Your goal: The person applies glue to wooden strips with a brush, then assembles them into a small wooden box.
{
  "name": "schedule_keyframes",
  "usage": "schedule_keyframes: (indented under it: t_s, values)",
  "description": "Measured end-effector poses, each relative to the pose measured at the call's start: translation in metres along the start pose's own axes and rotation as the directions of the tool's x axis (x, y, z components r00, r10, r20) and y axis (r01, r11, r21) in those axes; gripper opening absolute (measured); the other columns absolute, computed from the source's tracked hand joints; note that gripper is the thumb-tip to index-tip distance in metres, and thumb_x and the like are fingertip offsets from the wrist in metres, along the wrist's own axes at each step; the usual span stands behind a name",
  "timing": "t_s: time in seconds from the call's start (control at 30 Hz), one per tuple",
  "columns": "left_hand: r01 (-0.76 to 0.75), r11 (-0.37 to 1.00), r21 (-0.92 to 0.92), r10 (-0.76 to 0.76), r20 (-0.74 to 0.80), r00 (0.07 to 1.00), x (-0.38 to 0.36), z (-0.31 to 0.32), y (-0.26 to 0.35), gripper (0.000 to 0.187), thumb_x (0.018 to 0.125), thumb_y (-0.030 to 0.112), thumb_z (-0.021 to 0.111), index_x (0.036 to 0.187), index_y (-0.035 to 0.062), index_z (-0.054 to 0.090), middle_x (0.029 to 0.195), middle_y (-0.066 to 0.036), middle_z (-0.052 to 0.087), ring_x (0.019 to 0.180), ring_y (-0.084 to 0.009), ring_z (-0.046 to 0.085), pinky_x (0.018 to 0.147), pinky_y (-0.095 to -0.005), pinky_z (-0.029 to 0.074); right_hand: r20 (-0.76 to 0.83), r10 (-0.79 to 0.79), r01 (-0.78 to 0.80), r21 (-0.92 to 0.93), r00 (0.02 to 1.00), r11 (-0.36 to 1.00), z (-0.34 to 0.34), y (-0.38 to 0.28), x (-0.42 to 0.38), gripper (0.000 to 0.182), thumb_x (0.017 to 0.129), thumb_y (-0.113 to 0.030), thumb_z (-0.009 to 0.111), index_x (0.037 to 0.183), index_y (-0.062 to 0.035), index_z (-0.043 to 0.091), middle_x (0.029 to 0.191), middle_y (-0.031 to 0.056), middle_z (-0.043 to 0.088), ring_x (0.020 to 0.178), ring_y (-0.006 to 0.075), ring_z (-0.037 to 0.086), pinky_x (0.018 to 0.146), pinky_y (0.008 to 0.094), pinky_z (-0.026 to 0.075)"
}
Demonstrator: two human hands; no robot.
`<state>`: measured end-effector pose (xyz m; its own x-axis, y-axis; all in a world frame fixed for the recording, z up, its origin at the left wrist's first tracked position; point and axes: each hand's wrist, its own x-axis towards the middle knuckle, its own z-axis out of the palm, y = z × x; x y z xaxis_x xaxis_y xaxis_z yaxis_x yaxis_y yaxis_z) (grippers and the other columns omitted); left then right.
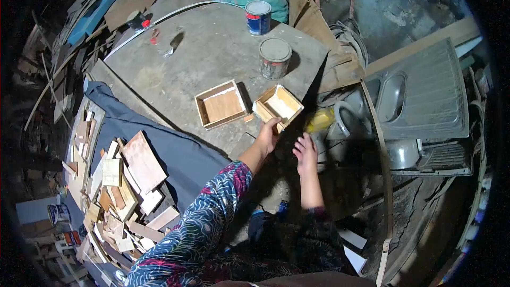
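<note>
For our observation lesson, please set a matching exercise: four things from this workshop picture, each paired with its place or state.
Things:
1. left hand
2. right hand
3. blue tin
4. wood offcuts

Places or states:
A. piled on the dark cloth
B. open, holding nothing
C. at the table's far edge
D. grip on the tilted wooden box

Pairs: 1-D, 2-B, 3-C, 4-A

It was a cluttered woodworking workshop. A dusty worktop (212, 53) carried two open wooden boxes (221, 104) and paint tins (274, 57), and left of the worktop lay a heap of cut wood offcuts (125, 191) beside stacked boards (90, 16).
</note>
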<state>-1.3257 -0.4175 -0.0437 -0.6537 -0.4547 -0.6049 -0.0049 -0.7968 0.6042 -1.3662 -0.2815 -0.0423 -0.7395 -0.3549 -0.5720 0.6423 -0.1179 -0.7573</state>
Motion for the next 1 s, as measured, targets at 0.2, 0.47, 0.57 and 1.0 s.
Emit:
schedule_keyframes:
  t_s: [0.2, 0.47, 0.57, 1.0]
  values:
    - [-0.076, 0.997, 0.002, 0.076, -0.004, 0.997, -0.009, 0.006, 0.008, 0.037, 0.067, 0.024, 0.056, 0.098, 0.0068, 0.045, 0.081, -0.004, 0.044, 0.069, -0.0158, 0.040, 0.066, -0.0305, 0.037, 0.109, 0.109, -0.105, -0.045, 0.988, 0.993, 0.030, -0.006, 0.034, 0.074, 0.073, -0.063, 0.039, 0.127, -0.0134, 0.028, 0.127, 0.0162, 0.028, 0.116, 0.0290, 0.026, 0.094, 0.0422, 0.021]
    - [-0.102, 0.994, -0.042, 0.103, 0.030, 0.994, -0.006, -0.003, 0.013, 0.048, 0.070, 0.013, 0.052, 0.114, 0.0045, 0.034, 0.105, -0.011, 0.049, 0.096, -0.0238, 0.047, 0.083, -0.0361, 0.037, 0.030, 0.082, -0.081, -0.037, 0.996, 0.996, 0.033, 0.006, 0.039, 0.063, 0.077, -0.056, 0.040, 0.122, -0.0119, 0.037, 0.123, 0.0133, 0.034, 0.112, 0.0253, 0.030, 0.091, 0.0384, 0.025]
    - [-0.112, 0.992, -0.065, 0.109, -0.041, 0.993, -0.001, -0.013, 0.011, 0.047, 0.072, 0.010, 0.050, 0.115, 0.0042, 0.031, 0.107, -0.013, 0.048, 0.099, -0.0248, 0.047, 0.085, -0.0369, 0.036, -0.104, 0.056, -0.051, 0.057, 0.993, 0.997, 0.030, 0.011, 0.042, 0.052, 0.080, -0.048, 0.044, 0.117, -0.0120, 0.044, 0.117, 0.0085, 0.041, 0.105, 0.0205, 0.037, 0.087, 0.0336, 0.030]
    - [0.053, 0.996, 0.067, -0.049, -0.051, 0.997, 0.023, -0.045, 0.013, 0.044, 0.072, 0.002, 0.043, 0.115, 0.0024, 0.035, 0.090, -0.013, 0.055, 0.072, -0.0207, 0.053, 0.062, -0.0294, 0.043, -0.202, 0.001, 0.023, 0.117, 0.979, 0.993, 0.011, -0.006, 0.038, 0.023, 0.075, -0.016, 0.053, 0.098, -0.0117, 0.055, 0.088, -0.0016, 0.054, 0.073, 0.0085, 0.046, 0.059, 0.0205, 0.038]
